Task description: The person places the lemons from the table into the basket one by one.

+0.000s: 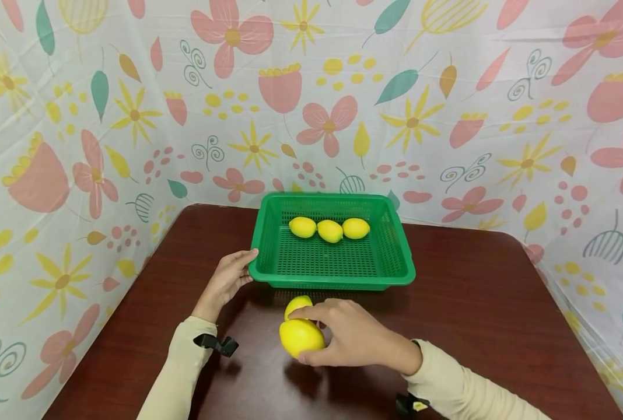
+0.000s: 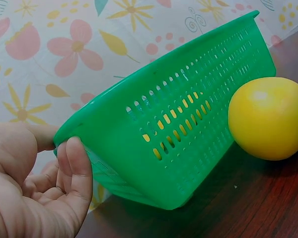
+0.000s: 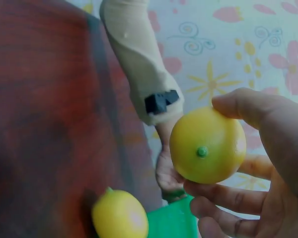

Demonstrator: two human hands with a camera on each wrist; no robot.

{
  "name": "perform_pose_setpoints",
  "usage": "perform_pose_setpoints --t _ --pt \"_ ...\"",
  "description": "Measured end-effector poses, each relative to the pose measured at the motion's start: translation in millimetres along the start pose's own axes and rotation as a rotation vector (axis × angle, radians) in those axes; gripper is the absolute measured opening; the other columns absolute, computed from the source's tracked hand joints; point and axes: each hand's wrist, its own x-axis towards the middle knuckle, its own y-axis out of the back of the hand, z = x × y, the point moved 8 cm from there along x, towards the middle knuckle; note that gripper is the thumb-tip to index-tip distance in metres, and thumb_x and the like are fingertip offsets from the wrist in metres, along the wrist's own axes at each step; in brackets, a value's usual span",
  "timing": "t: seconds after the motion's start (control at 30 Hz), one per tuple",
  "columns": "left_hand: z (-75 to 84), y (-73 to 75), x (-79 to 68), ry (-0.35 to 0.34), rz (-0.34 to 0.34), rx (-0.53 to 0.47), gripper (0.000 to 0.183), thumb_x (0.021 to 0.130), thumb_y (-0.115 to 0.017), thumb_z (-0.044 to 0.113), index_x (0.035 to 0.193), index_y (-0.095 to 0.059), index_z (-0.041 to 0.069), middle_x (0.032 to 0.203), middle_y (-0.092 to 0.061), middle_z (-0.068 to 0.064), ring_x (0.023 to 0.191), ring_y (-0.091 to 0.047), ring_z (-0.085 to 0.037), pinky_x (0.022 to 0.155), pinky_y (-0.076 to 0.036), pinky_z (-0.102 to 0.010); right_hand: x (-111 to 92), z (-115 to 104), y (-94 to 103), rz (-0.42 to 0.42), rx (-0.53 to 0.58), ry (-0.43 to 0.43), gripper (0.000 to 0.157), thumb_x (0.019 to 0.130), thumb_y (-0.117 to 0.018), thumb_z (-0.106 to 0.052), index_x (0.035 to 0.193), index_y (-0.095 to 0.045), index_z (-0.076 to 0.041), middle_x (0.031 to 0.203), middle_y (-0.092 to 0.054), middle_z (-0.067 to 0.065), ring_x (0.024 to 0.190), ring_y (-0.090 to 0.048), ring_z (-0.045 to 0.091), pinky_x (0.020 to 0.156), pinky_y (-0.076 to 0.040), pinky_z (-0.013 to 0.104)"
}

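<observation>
In the head view, my right hand (image 1: 350, 332) holds a yellow lemon (image 1: 300, 338) between thumb and fingers, above the table in front of the green basket (image 1: 332, 283). The right wrist view shows the held lemon (image 3: 213, 163) end-on, its green stem tip facing the camera. Just behind it, a second lemon (image 1: 297, 303) is partly hidden by the held one and my fingers. My left hand (image 1: 230, 277) pinches the basket's left rim near its front corner, thumb on top and fingers beneath. Three lemons (image 1: 329, 231) lie in a row toward the back of the basket.
The dark reddish-brown table (image 1: 479, 315) reaches back to a white curtain (image 1: 332, 70) printed with flowers and leaves, which also rises along both sides. Each of my sleeves carries a black strap (image 1: 216, 344) at the wrist.
</observation>
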Motion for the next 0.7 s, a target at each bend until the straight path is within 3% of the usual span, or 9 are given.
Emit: perform_pose_setpoints --t 0.27,0.57,0.7 --pt "-1.0 -1.0 1.3 0.001 0.005 -0.032 0.031 0.104 -0.064 0.029 0.116 -0.061 0.001 0.080 -0.063 0.004 0.066 -0.059 -0.007 0.061 -0.050 -0.020 9.8 5.5 35.3 -0.022 -0.005 0.090 0.052 0.086 -0.075 -0.049 0.133 -0.067 -0.028 0.120 -0.069 -0.018 0.089 -0.059 0.004 0.070 -0.050 0.024" --pt "1.1 -1.4 -0.6 -0.008 -0.002 -0.044 0.023 0.104 -0.064 0.027 0.110 -0.062 0.005 0.078 -0.064 0.005 0.064 -0.059 -0.006 0.060 -0.050 -0.020 30.9 25.4 65.1 -0.131 0.066 0.191 0.056 0.091 -0.073 -0.051 0.139 -0.063 -0.025 0.128 -0.067 -0.014 0.098 -0.062 0.003 0.072 -0.055 0.025" --pt "1.4 -1.3 -0.5 -0.014 -0.004 -0.044 0.022 0.104 -0.064 0.027 0.110 -0.062 0.006 0.078 -0.064 0.005 0.065 -0.059 -0.006 0.060 -0.050 -0.020 44.0 38.1 75.1 -0.196 0.053 0.193 0.056 0.091 -0.074 -0.049 0.140 -0.062 -0.026 0.128 -0.066 -0.018 0.088 -0.061 0.004 0.069 -0.053 0.025"
